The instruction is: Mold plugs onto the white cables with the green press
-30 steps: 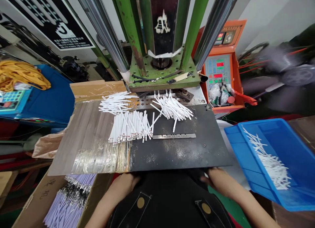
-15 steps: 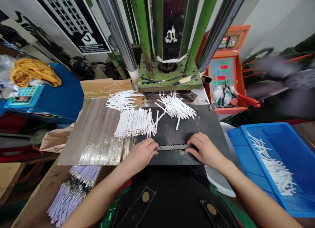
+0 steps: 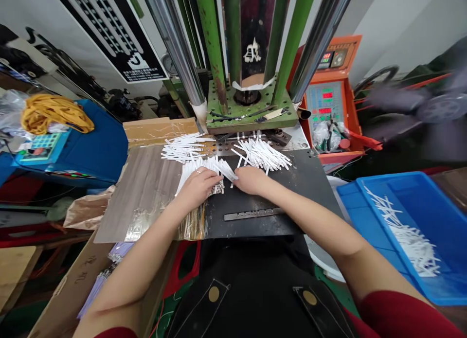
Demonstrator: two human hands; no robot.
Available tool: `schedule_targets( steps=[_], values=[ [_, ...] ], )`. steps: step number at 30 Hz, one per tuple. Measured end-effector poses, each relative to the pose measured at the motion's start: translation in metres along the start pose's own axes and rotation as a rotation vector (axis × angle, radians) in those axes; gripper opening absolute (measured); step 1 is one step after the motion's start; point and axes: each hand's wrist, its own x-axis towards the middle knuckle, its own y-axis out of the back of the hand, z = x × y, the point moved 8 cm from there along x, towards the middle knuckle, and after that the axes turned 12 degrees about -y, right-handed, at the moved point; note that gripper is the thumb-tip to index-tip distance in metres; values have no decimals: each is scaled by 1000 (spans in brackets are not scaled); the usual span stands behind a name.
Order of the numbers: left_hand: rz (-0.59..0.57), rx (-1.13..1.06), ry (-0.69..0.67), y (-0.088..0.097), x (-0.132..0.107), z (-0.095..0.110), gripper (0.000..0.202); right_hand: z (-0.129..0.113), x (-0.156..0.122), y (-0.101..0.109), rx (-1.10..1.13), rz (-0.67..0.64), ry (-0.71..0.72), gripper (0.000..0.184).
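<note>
Strips (image 3: 227,170) pinched in right fingers (image 3: 240,175); pile (image 3: 188,169) under left fingers (image 3: 207,174), can't tell grip. Likely picking; calls for gentle hold.

Both hands (image 3: 197,186) touch white strips (image 3: 226,169).

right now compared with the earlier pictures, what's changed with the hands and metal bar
The left hand and right hand have let go of the metal bar and moved forward: the left is on the middle strip pile, the right grips a bundle of white strips. The bar lies nearer the person than at first. The blue bin and green press look unchanged.
</note>
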Motion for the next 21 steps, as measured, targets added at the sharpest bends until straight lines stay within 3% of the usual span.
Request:
schedule_targets(
  steps=[3,5,6,9,13,16,19,21],
  values=[
    [310,-78,-54,24,-9,17,31,25,-19,23,-73,39,-71,29],
    [509,-168,-107,38,-15,36,21,40,-32,22,-150,33,-109,29],
    [553,-212,-126,40,-17,46,16,46,-38,15,-187,16,-117,29],
    [574,-342,-100,30,-25,69,16,68,-55,-7,-246,4,-136,32],
    [645,-643,225,-2,-45,58,30,102,-75,-14,-179,103,-155,25],
    [641,-823,341,-21,-48,55,16,120,-88,-8,166,189,-89,17],
    [553,-834,276,-28,-34,72,9,125,-96,-14,609,230,6,9],
    [507,-775,240,-29,-24,83,11,117,-100,-23,778,250,85,9]
  ],
)
